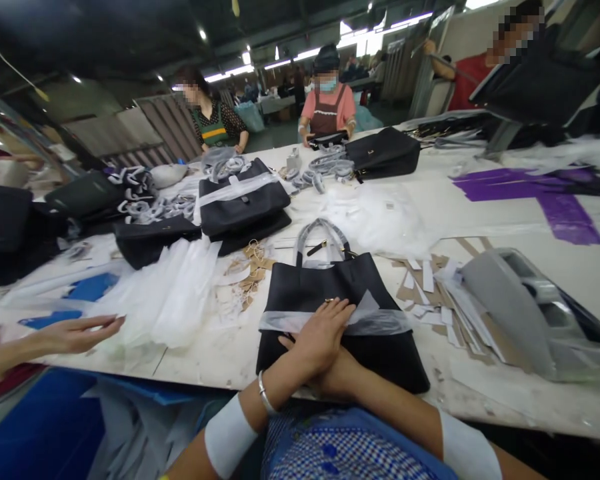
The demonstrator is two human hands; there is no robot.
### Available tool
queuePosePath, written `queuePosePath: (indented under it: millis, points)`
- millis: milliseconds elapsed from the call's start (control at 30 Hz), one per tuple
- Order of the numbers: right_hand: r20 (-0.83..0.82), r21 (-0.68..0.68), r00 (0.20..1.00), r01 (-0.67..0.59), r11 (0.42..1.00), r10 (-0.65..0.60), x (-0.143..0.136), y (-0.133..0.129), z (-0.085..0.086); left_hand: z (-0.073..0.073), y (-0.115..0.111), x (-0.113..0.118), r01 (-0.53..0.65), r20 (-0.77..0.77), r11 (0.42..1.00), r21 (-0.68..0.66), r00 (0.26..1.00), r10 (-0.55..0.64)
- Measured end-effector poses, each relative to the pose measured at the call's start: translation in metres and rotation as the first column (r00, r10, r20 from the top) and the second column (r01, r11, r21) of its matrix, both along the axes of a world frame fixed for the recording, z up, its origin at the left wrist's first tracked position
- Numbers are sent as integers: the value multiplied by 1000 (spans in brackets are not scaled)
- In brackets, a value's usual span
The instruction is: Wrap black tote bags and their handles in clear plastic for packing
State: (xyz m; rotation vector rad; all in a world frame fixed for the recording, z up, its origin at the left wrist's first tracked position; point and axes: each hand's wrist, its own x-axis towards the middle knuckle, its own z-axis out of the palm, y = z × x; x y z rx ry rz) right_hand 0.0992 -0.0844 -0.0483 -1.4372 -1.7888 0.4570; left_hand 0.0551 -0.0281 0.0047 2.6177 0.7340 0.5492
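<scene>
A black handbag (pixel 320 283) lies on the table in front of me, its handles wrapped in clear film and pointing away. A translucent white strip (pixel 385 323) runs across its front. My left hand (pixel 323 333) rests palm down on the bag and strip, fingers extended, crossing on top of my right wrist area. Beneath it, my right hand (pixel 337 373) lies against the bag's lower front; its fingers are mostly covered by my left hand.
Beside me at left, another person's hand (pixel 83 333) reaches over white film sheets (pixel 175 293). Paper tags (pixel 253 273), black bags (pixel 245 207), purple strips (pixel 525 187) and a grey wrapped bag (pixel 510 313) lie around. A masked person (pixel 327 107) works across the table (pixel 440 220).
</scene>
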Motion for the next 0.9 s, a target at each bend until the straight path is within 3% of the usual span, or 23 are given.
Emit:
queuePosePath:
  millis: [133, 200, 333, 500, 600, 667, 700, 800, 900]
  points:
    - [-21, 9, 988, -154, 988, 154, 6, -2, 15, 13, 10, -9, 196, -45, 980, -29, 979, -197]
    - [1, -6, 985, -170, 985, 170, 7, -4, 19, 17, 14, -14, 274, -74, 961, -40, 958, -276]
    - [59, -47, 985, -157, 986, 160, 8, -6, 22, 18, 14, -16, 334, -192, 942, 20, 926, -324]
    - [139, -16, 933, -334, 942, 333, 3, -7, 26, 19, 24, -8, 470, -325, 882, 37, 840, -434]
    - [130, 55, 888, -450, 891, 440, -7, -23, 32, 17, 25, -10, 476, -278, 880, 13, 847, -454]
    - [27, 113, 865, -501, 858, 502, -8, -34, 42, 14, 21, -15, 471, -182, 882, 14, 869, -461]
    - [-66, 104, 883, -458, 883, 465, -5, -35, 49, 12, 19, -19, 460, -115, 888, 8, 882, -456]
    - [-342, -14, 882, -351, 936, 325, 3, -2, 78, 7, 14, -26, 428, 121, 897, -113, 902, -416]
    - [-430, -38, 841, -381, 924, 329, -22, 67, 113, 10, 11, -21, 290, 228, 926, -243, 945, -236]
